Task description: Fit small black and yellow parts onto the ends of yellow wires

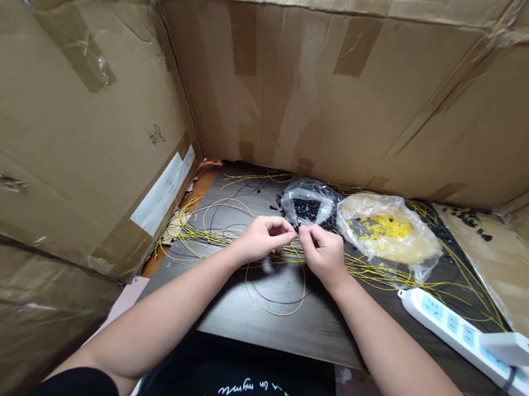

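Note:
My left hand (268,238) and my right hand (324,252) meet above the middle of the table, thumbs and forefingers pinched together with the tips almost touching. A loop of thin yellow wire (270,312) lies below them, with a dark wire inside it. One side of this loop runs up to my right fingertips. Whatever my left fingers pinch is too small to make out. Beneath both hands a long bundle of yellow and black wires (379,271) stretches across the table. Just beyond the fingertips sits a clear plastic bag of small black parts (304,208).
A second clear bag holds small yellow parts (389,227), right of the black ones. A white power strip (455,331) with a plugged-in white adapter (506,346) lies at the right. Cardboard walls (282,93) enclose the dark table (247,330). Black bits (473,223) lie on cardboard at far right.

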Tool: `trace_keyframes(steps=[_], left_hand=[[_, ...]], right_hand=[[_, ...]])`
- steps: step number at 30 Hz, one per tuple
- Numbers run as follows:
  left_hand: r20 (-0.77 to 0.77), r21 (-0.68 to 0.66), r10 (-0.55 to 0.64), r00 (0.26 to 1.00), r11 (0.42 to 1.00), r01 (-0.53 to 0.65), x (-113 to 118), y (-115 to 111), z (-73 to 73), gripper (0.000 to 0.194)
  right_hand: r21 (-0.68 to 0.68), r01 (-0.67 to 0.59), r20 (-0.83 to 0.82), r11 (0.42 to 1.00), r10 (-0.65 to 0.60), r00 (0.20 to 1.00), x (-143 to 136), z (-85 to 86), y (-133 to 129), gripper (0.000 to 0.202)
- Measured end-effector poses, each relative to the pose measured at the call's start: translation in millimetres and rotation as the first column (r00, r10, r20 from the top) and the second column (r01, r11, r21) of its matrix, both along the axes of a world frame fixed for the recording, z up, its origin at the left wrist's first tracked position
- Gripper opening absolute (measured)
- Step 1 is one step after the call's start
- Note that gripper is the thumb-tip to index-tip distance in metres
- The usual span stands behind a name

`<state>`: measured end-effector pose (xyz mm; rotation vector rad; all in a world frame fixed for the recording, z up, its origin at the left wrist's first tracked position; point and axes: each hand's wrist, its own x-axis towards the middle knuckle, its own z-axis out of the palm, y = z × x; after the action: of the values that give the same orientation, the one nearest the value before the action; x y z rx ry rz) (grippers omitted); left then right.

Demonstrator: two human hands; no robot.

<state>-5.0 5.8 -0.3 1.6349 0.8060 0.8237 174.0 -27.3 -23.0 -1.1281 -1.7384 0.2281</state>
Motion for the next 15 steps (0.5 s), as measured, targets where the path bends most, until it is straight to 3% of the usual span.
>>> trace_keyframes(steps=[4,8,11,15], left_hand=[[0.074,-0.123,-0.010,0.997,0.992,0.019,0.2,1.6,2.8,0.032],[0.155,-0.181,0.052,0.987,0.983,-0.023,0.3,3.4,3.8,0.030],[0.183,-0.218,0.059,0.981,0.976,-0.018,-0.8,5.5,1.8,0.029],[0.166,-0.219,0.005,0.986,0.975,0.032,-2.5,7.9,-2.0,0.030]], right_hand=[[0.022,0.003,-0.033,1.000,-0.002,0.999,0.2,1.0,-1.3,0.033],[0.016,-0.029,-0.081,0.999,0.030,0.996,3.3,2.4,-3.5,0.015],[-0.001,-0.106,-0.011,0.994,0.106,0.994,4.7,3.0,-3.6,0.030],[0.027,-0.133,0.090,0.991,0.130,0.987,4.1,2.7,-0.7,0.018]])
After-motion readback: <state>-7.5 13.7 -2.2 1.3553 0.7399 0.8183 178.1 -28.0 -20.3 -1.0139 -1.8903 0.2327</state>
